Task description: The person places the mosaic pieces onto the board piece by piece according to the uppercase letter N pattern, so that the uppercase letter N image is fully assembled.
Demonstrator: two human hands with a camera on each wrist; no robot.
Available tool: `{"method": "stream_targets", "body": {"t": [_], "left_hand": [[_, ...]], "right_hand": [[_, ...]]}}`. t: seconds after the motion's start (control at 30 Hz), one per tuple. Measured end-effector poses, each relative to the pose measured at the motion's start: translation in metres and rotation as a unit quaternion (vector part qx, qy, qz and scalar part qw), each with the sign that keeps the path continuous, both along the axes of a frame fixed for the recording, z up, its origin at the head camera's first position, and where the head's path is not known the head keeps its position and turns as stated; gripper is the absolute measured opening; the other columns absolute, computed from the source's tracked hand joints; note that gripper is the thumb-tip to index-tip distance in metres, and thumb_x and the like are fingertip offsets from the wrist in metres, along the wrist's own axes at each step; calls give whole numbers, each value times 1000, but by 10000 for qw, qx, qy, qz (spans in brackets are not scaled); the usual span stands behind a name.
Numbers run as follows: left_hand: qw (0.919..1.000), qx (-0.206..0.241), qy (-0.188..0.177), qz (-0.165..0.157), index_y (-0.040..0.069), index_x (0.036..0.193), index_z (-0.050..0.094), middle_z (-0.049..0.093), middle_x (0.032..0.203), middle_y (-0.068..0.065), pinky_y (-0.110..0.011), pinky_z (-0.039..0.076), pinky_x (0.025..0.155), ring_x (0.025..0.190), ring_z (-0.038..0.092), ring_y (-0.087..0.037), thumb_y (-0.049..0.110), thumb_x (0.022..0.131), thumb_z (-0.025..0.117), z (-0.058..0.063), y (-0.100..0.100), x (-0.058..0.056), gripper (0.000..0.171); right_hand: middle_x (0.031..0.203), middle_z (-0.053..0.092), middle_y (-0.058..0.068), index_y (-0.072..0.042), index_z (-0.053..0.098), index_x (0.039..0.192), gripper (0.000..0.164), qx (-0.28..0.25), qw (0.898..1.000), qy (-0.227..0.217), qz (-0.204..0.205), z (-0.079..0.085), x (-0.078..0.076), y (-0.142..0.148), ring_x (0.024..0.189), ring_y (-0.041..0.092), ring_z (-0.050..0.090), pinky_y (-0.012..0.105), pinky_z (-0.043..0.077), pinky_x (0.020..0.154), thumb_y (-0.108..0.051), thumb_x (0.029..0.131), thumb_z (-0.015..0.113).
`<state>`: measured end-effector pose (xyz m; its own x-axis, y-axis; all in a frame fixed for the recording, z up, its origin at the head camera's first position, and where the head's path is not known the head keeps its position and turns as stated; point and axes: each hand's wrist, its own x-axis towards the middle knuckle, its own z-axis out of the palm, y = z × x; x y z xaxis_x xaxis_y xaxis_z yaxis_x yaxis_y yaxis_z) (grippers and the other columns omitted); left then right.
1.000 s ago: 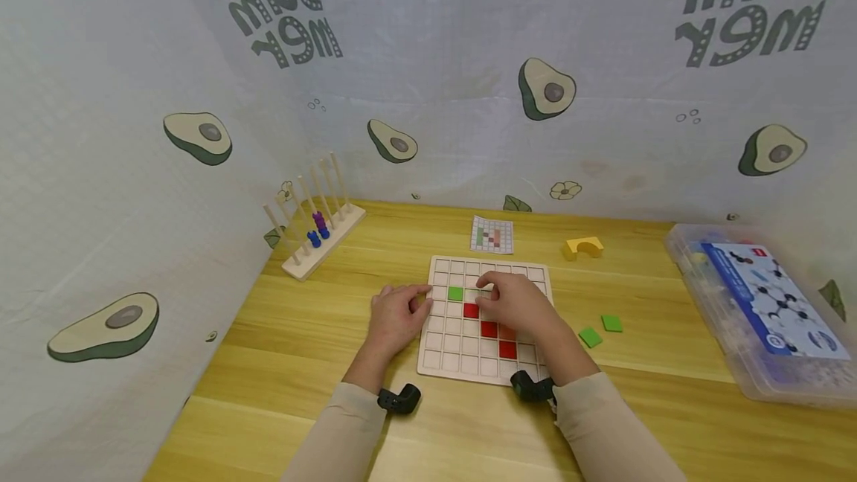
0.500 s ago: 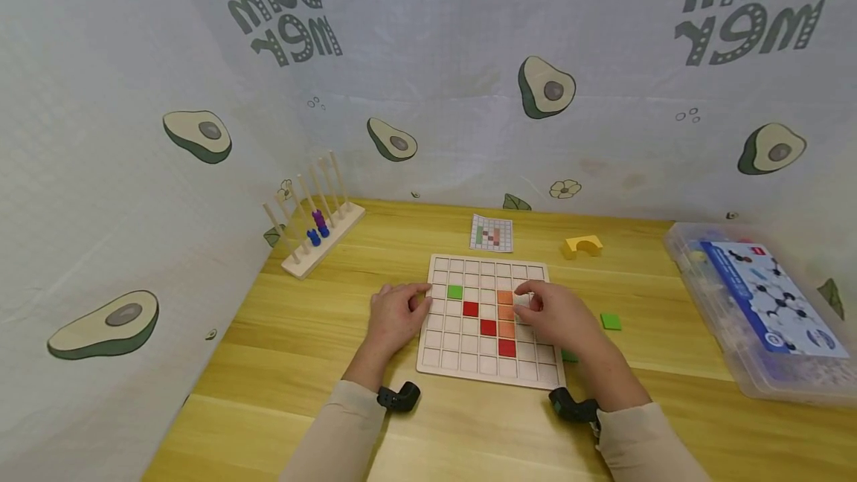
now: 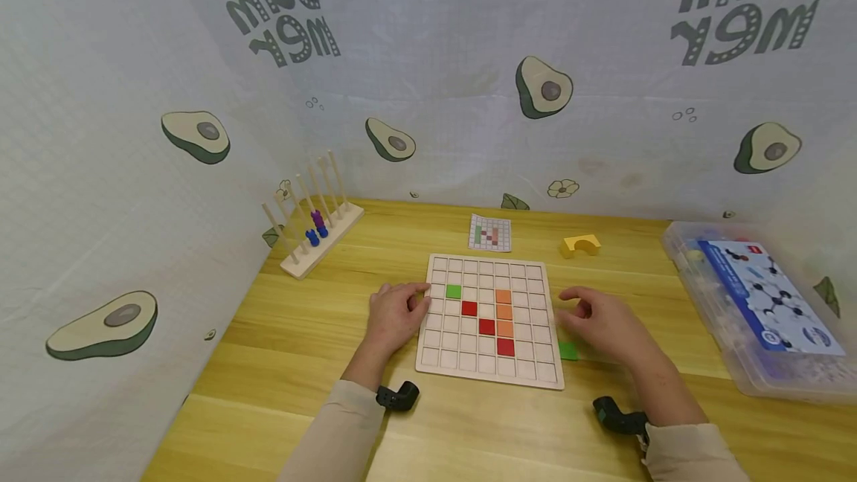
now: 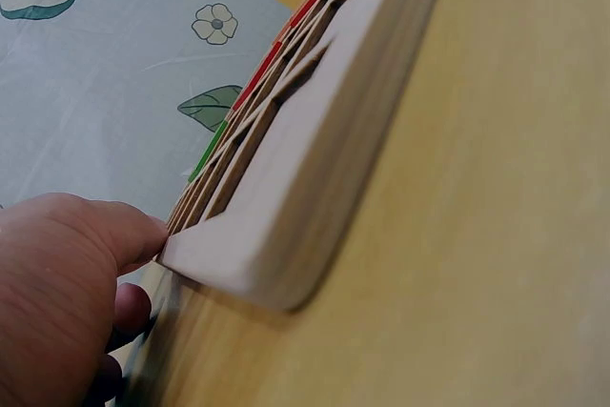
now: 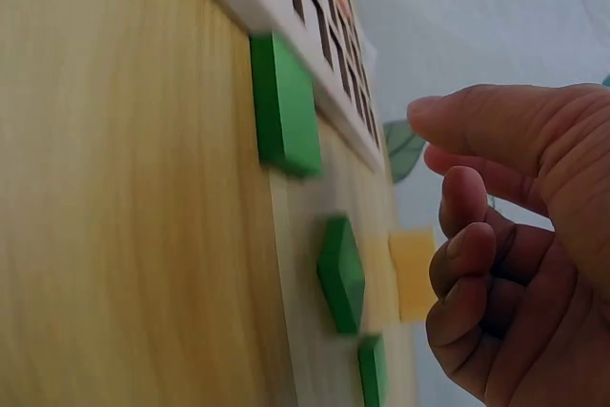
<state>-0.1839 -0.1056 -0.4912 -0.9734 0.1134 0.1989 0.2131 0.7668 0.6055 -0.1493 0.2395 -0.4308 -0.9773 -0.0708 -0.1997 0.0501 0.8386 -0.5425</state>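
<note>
At the left edge of the wooden grid board [image 3: 469, 363] is my left hand [image 3: 395, 318], fingertips touching the rim; in the left wrist view one digit meets the board's side. My right hand [image 3: 605, 326] hovers just right of the board, fingers loosely curled and holding nothing. Close by it lies a green tile [image 3: 567, 350] against the board's right edge. The right wrist view shows this tile and two more, a green tile [image 5: 341, 275] and another green tile [image 5: 373, 369]. On the grid sit one green square [image 3: 454, 291], several red squares [image 3: 486, 326] and several orange squares [image 3: 504, 312].
A small printed grid card [image 3: 490, 233] lies behind the board. Right of it stands a yellow arch block [image 3: 580, 245]. A wooden peg rack [image 3: 324, 240] with blue and purple pieces is at back left. A clear plastic case [image 3: 719, 318] occupies the right side.
My right hand has moved from over the grid out past its right edge, uncovering the orange squares. It now hides some green tiles in the head view. My left hand stays put.
</note>
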Motion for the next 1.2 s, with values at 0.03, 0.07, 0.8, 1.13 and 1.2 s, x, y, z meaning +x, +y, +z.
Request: {"method": "stream_targets", "body": {"t": [0.03,0.07,0.8,1.13,1.2], "left_hand": [[10000,-7,1,3,22,123,76,54,66,10,-32,28,76,74,43,-13,31,96,70,0,0,0,28],[10000,-16,3,7,22,123,76,54,66,10,-32,28,76,74,42,-13,31,96,70,0,0,0,29],[10000,-37,8,27,23,123,76,54,67,10,-32,27,76,74,42,-13,31,97,69,0,1,0,28],[10000,-16,-4,5,23,123,76,54,66,10,-32,27,76,75,42,-13,31,97,69,-1,0,0,28],[10000,-9,6,-7,23,122,76,54,66,10,-32,28,76,74,42,-12,31,97,69,-1,0,0,28]], "right_hand": [[87,57,6,-6,62,132,44,44,10000,16,-2,0,0,4,73,19,50,32,39,62,-32,97,68],[87,57,6,-5,61,132,45,100,9999,30,-6,-1,0,9,73,19,50,32,39,62,-33,98,68],[89,62,7,1,61,129,45,290,9994,163,3,-15,10,76,73,17,50,31,40,64,-27,95,71],[90,61,6,0,60,130,44,281,9996,17,54,-18,9,81,74,18,50,30,39,63,-26,96,70],[89,61,6,0,61,129,41,300,9995,52,73,-19,9,81,73,18,50,30,39,62,-24,96,69]]}}
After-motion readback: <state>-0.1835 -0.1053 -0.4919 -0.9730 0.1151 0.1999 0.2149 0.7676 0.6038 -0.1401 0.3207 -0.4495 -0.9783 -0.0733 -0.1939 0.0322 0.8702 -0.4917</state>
